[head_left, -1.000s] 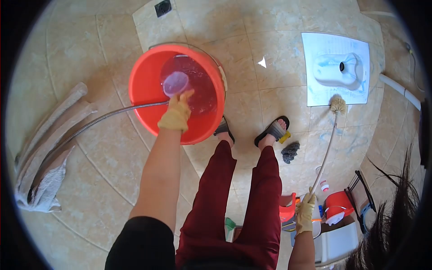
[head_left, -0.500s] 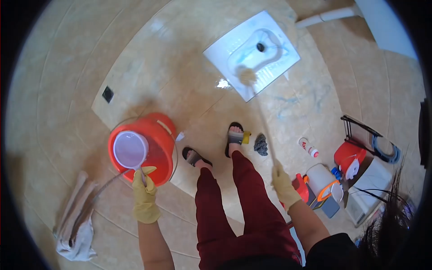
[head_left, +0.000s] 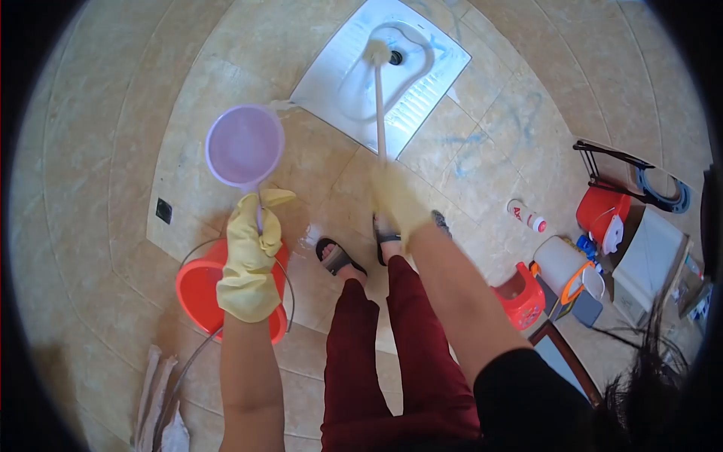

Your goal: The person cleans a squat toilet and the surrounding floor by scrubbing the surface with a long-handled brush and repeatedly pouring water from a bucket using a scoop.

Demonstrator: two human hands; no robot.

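Note:
A yellow rubber glove covers my left hand (head_left: 252,233), its fingers wrapped round the handle of a lilac water dipper (head_left: 245,145). The dipper is above the floor, beyond the red bucket (head_left: 203,290). My right hand (head_left: 395,200), gloved too and smeared by motion, grips the long pale handle of a toilet brush (head_left: 379,105). The brush head is in the bowl of the white squat toilet (head_left: 437,83), close to its dark drain hole. Bluish streaks mark the toilet. The bucket is partly hidden by my left hand and forearm.
Right of my feet lie a dark scouring pad (head_left: 440,222) and a white-and-red bottle (head_left: 526,215). Farther right are a red plastic stool (head_left: 521,297), a red pail (head_left: 602,207) and a folded black rack (head_left: 614,166). A hose (head_left: 184,377) runs by the bucket; a floor drain (head_left: 164,211) is at left.
The dipper has risen from over the bucket and moved forward toward the toilet. My right hand has reached forward and left, and the brush head has shifted closer to the drain hole.

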